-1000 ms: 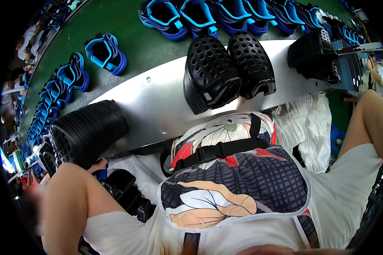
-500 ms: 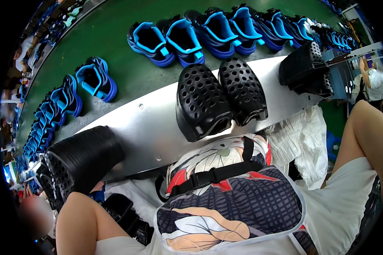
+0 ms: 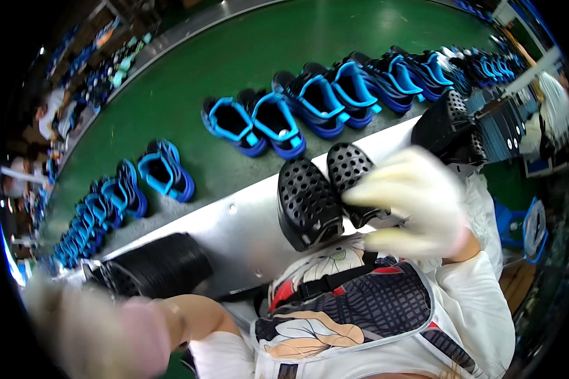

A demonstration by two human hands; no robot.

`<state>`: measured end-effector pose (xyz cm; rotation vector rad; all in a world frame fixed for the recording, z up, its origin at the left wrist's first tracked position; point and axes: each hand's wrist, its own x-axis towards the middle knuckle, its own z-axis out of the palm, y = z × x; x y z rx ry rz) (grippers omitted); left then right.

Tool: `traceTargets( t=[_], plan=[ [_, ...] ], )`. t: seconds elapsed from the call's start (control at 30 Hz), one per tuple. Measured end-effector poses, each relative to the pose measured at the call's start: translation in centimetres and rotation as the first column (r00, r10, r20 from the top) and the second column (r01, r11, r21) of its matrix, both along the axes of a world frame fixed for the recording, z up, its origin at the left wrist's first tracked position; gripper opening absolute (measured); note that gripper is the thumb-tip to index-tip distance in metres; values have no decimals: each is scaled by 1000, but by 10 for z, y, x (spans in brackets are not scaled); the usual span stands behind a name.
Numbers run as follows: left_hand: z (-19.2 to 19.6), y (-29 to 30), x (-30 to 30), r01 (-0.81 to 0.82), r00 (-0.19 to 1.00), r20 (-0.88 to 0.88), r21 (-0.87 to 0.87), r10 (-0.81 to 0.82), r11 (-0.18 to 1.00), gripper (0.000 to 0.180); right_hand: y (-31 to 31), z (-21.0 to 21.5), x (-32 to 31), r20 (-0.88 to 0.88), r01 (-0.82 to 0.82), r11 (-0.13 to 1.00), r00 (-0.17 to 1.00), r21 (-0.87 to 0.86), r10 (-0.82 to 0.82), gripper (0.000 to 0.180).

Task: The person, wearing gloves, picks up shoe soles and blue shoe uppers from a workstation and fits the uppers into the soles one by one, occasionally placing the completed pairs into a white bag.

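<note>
Head view: right hand (image 3: 422,197), fingers parted, grip unclear, could topple the right clog (image 3: 346,164) through haste; left hand (image 3: 91,325), can't tell.

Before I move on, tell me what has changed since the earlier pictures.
The white-gloved right hand has entered view, reaching over the right one of two black, perforated, toe-shaped pieces; blur hides whether it grips. The blurred, pink-cuffed left hand has entered at lower left. The pieces still sit side by side on the silver metal ledge.
</note>
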<state>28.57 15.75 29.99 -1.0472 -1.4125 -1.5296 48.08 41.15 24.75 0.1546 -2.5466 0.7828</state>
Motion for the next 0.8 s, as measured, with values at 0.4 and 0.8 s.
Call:
traceTargets(
  t=[0.4, 0.8],
  plan=[
    [-267, 124, -104, 314, 732, 504, -846, 458, 430, 63, 0, -74, -16, 181, -29, 993, 984, 112, 8, 48],
    [-266, 126, -105, 337, 790, 458, -880, 408, 334, 44, 5, -67, -25, 244, -75, 997, 968, 35, 65, 46]
  ],
)
